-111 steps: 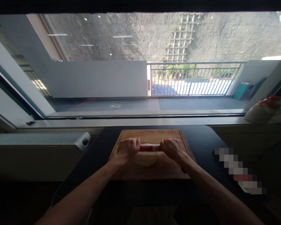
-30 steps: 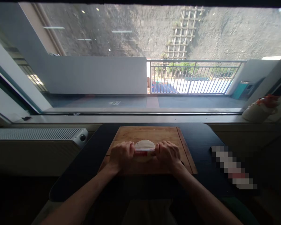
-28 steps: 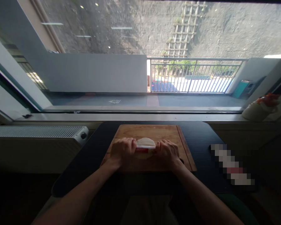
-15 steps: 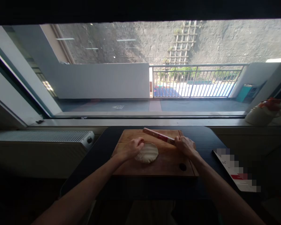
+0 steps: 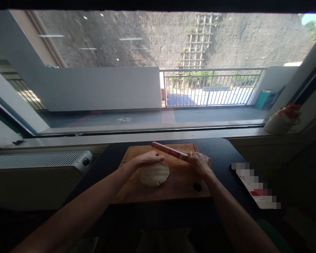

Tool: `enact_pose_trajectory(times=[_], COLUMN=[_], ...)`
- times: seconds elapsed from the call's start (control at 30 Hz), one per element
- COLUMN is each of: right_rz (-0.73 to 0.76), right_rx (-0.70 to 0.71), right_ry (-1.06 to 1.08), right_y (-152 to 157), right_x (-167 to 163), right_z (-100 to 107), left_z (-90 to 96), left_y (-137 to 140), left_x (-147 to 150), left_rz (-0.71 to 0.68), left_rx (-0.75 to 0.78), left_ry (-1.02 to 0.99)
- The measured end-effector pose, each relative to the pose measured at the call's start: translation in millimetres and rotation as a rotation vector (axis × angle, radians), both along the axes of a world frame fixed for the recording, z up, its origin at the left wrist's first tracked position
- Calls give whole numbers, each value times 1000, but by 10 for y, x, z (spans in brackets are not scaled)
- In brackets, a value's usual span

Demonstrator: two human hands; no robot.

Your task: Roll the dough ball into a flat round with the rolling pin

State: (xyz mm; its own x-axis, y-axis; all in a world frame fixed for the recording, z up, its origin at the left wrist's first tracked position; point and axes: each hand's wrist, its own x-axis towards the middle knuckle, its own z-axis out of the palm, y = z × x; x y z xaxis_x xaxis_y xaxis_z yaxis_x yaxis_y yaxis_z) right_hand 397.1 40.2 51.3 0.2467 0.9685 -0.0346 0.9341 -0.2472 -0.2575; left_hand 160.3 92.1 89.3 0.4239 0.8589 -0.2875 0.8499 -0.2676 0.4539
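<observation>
Evidently the dough (image 5: 155,175) lies flattened at my feed's six o'clock; my right hand (image 5: 199,162) clasps the rolling pin (image 5: 168,150); my left hand (image 5: 149,158), hold unclear, curves at the dough's twelve; thinning left, I can't judge.

Both tapering forearms (image 5: 94,200) are bare (left hand (image 5: 148,159) and right hand (image 5: 199,163) likewise).

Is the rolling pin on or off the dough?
Off: the rolling pin slants beyond the dough, gripped at one end by the right hand. Whether it touches the board, I cannot tell.
</observation>
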Motion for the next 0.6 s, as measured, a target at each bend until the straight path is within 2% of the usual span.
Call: enact_pose_trajectory(times=[0.17, 0.37, 0.6], right_rz=[11, 25, 40], right_rx=[-9, -25, -35], right_ry=[-18, -36, -46], right_y=[2, 1, -31], right_x=[-3, 3, -5], right_z=[3, 6, 28], left_z=[28, 128, 260], left_y=[17, 35, -104], left_x=[11, -82, -117], left_rz=[-15, -190, -215], left_rx=[-33, -209, -323], left_ry=[5, -22, -126])
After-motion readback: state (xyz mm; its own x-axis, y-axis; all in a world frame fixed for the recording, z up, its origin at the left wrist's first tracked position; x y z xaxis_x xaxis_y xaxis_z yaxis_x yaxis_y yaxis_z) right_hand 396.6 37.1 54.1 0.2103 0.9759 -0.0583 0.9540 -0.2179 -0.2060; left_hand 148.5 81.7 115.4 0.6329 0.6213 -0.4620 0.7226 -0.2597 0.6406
